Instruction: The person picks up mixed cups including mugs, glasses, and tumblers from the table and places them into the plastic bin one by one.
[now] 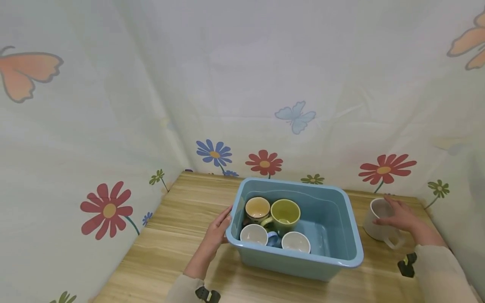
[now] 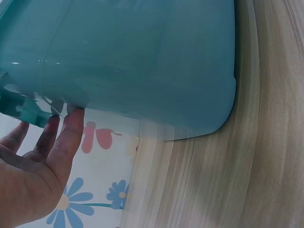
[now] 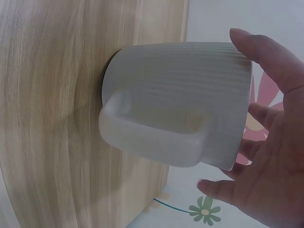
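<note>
A light blue plastic bin [image 1: 295,269] stands on the wooden table with several cups inside. My left hand [image 1: 215,231] is at its left end, and in the left wrist view the extended fingers [image 2: 66,142] touch the bin just under the rim. To the right of the bin, a white ribbed mug [image 3: 166,95] stands upright on the table, its handle towards me. My right hand [image 1: 403,216] is spread around the mug's rim, thumb at the near side and fingers at the far side; the little finger splays away from the mug.
In the bin sit a yellow-green mug [image 1: 286,212], a cup with a cream inside [image 1: 258,208] and two white-lined cups, one at left [image 1: 254,235] and one at right [image 1: 296,243]. A flowered curtain [image 1: 242,84] hangs behind the wooden table [image 1: 189,198].
</note>
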A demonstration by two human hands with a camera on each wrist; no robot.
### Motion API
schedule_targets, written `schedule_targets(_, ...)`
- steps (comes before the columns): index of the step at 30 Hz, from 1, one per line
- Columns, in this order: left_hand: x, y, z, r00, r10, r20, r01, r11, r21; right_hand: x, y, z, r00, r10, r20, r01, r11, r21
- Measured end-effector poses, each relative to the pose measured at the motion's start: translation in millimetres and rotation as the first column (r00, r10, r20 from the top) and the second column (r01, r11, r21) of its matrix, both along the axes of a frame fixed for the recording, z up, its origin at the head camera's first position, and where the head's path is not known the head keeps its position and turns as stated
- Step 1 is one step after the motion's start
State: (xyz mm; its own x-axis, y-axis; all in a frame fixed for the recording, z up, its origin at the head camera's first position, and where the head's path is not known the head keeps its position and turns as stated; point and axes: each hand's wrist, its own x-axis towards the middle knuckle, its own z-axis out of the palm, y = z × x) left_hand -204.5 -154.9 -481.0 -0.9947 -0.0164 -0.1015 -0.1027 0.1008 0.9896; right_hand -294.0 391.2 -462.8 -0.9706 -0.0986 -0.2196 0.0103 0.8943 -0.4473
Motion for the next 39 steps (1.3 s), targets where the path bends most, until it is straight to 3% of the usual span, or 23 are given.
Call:
schedule_targets(8, 0.9, 0.1, -1.4, 1.000, 0.002, -0.003, -0.002, 1.000, -0.001, -4.6, 4.3, -1.3, 0.999, 0.013, 0.042, -0.012, 1.000, -0.027)
schedule_targets(18, 1.4, 0.9, -2.0, 1.000, -0.015, -0.008, 0.015, 1.000, 0.010, -5.3, 4.8, 5.2, 0.996, 0.088, 0.011, -0.088, 0.996, 0.006)
schedule_targets(29, 0.2, -1.7, -2.2, 1.000, -0.002, -0.004, 0.002, 1.000, -0.006, -15.6, 3.2, 8.8, 0.995, 0.079, 0.058, -0.079, 0.997, 0.002)
schedule_targets(39, -0.3, -1.0, -0.4, 1.000, -0.001, 0.006, 0.001, 1.000, 0.003, -14.4, 4.4, 9.6, 0.997, 0.074, 0.016, -0.075, 0.996, 0.053)
